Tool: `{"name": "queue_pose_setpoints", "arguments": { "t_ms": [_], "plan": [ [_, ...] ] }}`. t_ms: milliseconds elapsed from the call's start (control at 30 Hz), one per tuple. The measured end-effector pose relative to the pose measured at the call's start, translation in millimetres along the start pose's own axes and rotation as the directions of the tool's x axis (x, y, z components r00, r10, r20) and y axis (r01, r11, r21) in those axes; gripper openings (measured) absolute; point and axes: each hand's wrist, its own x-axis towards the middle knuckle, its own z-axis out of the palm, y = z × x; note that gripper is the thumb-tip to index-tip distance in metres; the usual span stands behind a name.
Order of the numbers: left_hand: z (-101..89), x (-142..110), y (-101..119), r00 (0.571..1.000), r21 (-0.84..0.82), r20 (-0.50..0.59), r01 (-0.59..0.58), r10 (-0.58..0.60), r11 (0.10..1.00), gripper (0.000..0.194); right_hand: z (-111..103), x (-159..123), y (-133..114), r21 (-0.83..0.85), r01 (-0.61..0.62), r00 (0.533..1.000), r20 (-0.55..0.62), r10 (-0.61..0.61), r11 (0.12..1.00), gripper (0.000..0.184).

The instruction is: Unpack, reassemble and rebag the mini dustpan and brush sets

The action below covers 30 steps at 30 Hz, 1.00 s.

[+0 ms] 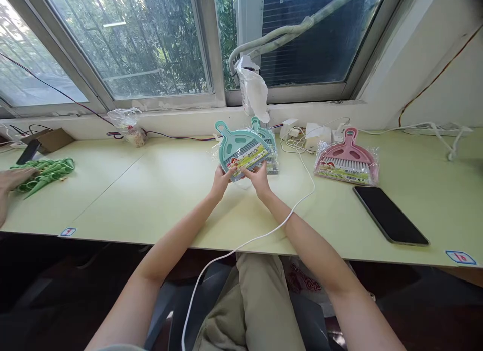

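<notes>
A teal dustpan-and-brush set (241, 148) in clear wrapping is tilted up over the middle of the pale green table (151, 190). My left hand (221, 182) pinches its lower left edge and my right hand (257, 179) pinches its lower right edge, fingers closed on the packet. Behind it lies a second teal set (268, 139), partly hidden. A pink dustpan set (347, 162) in wrapping lies flat to the right.
A black phone (390, 215) lies at the right front. A white cable (302, 200) runs across the table and off its front edge. Chargers (313, 134) sit by the windowsill. At far left another person's hand (13, 179) rests by green plastic pieces (47, 172).
</notes>
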Motion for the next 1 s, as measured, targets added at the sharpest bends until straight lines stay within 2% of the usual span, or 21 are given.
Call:
{"name": "queue_pose_setpoints", "arguments": {
  "t_ms": [300,700,1000],
  "plan": [
    [-1.2,2,-4,1.000,-0.006,0.001,-0.005,0.005,1.000,0.056,-2,6,3,-0.002,-0.008,0.999,0.040,0.008,1.000,0.093],
    [1.8,-1,2,1.000,-0.012,-0.010,0.012,-0.013,1.000,0.055,-9,11,0,-0.016,-0.028,0.993,0.111,0.029,0.999,0.081],
    [2.5,-1,1,1.000,-0.005,0.001,0.007,-0.007,1.000,0.054,-7,8,-3,-0.024,-0.040,0.996,0.084,0.041,0.999,0.077]
  ]
}}
